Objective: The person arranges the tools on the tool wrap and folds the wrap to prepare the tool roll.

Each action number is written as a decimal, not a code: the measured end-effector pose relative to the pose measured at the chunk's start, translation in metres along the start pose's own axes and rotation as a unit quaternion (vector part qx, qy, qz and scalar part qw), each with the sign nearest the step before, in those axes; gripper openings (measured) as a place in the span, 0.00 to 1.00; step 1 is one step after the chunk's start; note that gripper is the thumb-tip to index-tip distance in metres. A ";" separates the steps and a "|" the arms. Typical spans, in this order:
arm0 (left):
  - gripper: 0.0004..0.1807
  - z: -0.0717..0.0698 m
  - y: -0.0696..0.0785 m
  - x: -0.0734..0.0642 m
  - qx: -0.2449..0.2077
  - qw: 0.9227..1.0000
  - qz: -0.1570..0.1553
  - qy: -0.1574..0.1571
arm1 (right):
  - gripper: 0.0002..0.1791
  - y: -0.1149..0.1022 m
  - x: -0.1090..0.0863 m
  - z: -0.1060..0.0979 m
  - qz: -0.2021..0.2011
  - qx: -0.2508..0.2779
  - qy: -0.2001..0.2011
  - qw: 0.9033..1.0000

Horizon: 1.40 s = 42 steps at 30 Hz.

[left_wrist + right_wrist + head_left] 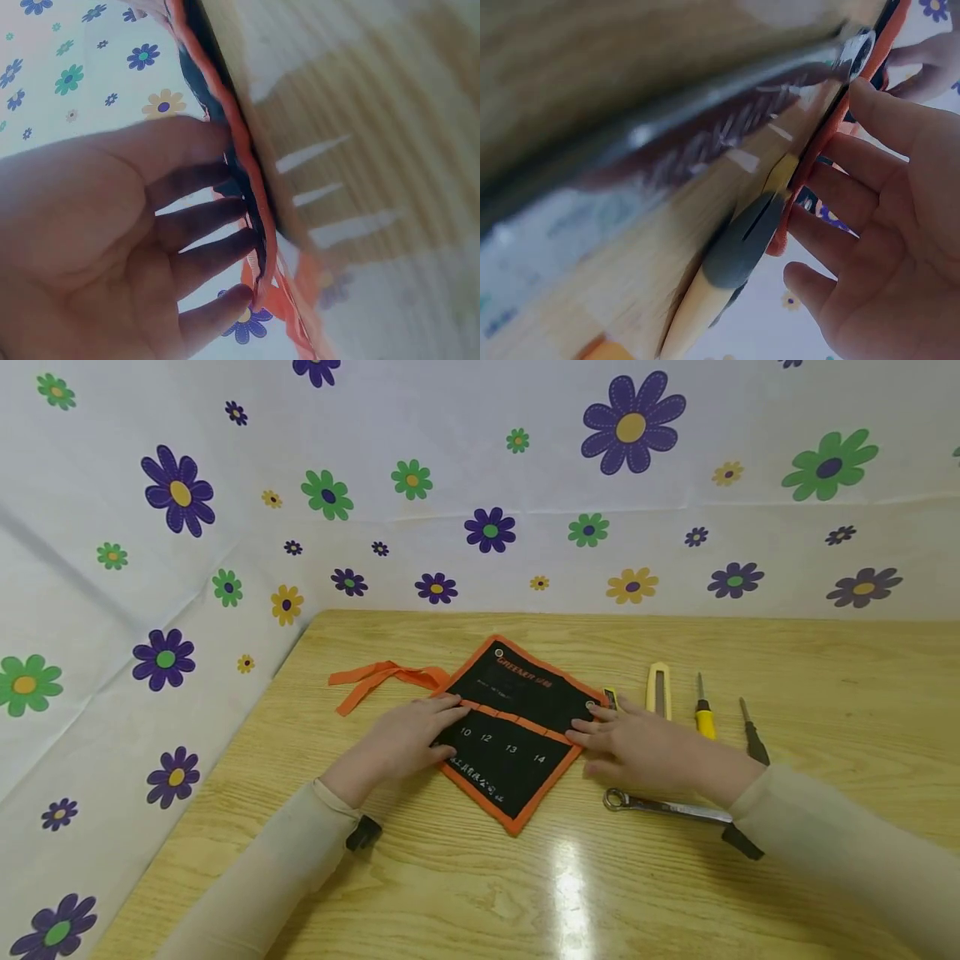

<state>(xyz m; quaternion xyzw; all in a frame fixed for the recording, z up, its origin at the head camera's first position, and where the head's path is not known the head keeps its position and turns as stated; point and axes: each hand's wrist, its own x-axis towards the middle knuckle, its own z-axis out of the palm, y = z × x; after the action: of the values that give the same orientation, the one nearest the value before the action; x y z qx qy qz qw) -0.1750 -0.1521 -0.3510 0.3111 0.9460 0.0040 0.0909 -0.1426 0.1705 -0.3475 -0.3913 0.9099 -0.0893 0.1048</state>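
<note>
A black cloth tool pouch with orange edging lies flat on the table, turned cornerwise, printed with 10, 12, 13 and 14 along its pocket. My left hand rests on its left edge with extended fingers. On the opposite edge lies my right hand, its fingers spread and touching the orange trim. Both wrist views show the palms, the left hand and the right hand, with the fingertips against the pouch's edge. Neither hand grips a tool.
Right of the pouch are a yellow utility knife, a yellow-handled screwdriver, a dark-handled screwdriver and a metal wrench partly under the right forearm. Orange ties trail leftward. A flowered cloth hangs behind.
</note>
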 end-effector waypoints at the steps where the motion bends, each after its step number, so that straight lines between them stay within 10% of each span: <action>1: 0.33 0.000 -0.001 0.000 0.003 1.000 -0.004 0.001 | 0.29 -0.001 0.000 0.001 -0.006 -0.007 0.000 1.000; 42: 0.27 0.000 -0.017 0.021 0.064 0.997 -0.042 0.012 | 0.31 -0.064 -0.016 0.018 -0.097 0.006 -0.055 0.994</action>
<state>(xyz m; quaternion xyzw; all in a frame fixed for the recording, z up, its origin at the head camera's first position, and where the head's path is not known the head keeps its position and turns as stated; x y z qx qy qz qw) -0.2019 -0.1536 -0.3559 0.2759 0.9577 -0.0562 0.0595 -0.0826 0.1376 -0.3472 -0.4815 0.8599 -0.0830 0.1476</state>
